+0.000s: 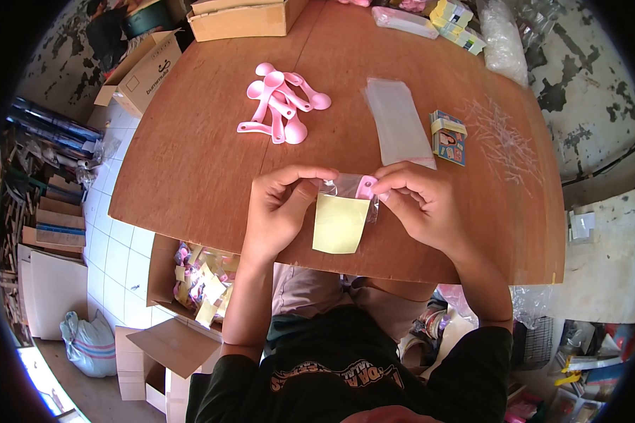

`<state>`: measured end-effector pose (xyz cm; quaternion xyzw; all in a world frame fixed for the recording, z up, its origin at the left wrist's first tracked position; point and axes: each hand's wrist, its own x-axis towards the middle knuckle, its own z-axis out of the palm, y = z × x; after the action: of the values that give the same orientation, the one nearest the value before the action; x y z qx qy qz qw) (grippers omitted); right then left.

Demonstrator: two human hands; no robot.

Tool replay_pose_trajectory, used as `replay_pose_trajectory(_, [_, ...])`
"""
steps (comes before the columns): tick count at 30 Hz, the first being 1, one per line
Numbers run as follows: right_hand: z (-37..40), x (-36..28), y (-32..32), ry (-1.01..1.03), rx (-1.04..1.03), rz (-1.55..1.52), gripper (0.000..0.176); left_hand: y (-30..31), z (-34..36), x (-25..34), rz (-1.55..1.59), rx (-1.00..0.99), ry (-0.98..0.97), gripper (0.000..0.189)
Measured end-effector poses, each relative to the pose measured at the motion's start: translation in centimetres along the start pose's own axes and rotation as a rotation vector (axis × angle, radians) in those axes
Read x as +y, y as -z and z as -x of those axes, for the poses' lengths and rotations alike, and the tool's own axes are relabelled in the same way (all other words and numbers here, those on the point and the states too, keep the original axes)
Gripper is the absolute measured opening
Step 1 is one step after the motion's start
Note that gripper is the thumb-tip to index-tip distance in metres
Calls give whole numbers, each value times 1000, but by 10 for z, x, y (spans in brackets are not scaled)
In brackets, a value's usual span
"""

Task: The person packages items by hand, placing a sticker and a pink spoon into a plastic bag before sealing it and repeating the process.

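Near the table's front edge, a clear plastic bag (pixel 346 185) is pinched at its top corners between my two hands. A pale yellow card (pixel 340 224) shows at the bag, and the end of a pink spoon (pixel 365 187) sticks up behind it. My left hand (pixel 281 208) grips the left corner with thumb and forefinger. My right hand (pixel 420 201) pinches the right corner beside the spoon end. Farther back lie a pile of pink spoons (pixel 279 102), a stack of clear bags (pixel 398 120) and a banded stack of printed cards (pixel 448 137).
Thin clear strips (pixel 504 144) lie scattered at the table's right. A cardboard box (pixel 238 20) stands at the back edge. Below the table's left front, an open box (pixel 164 271) holds packed items. A person (pixel 106 32) is at the far upper left.
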<state>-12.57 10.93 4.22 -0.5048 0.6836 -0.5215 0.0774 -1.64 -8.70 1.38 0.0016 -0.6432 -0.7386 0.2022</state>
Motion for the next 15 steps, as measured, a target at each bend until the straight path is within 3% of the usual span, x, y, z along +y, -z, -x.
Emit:
replay_pose_trajectory(5, [0,-4,-3,51,55,-6,10,-1,-1,-1,158,-4,11,15])
replay_pose_trajectory(9, [0,-3,-10,69,57,-5,12,-4,1,-5,32,23,-4,13])
replay_pose_trajectory(15, [6,0,-17,-60,105,-146,18,-5,0,-5,-28,84,-24,22])
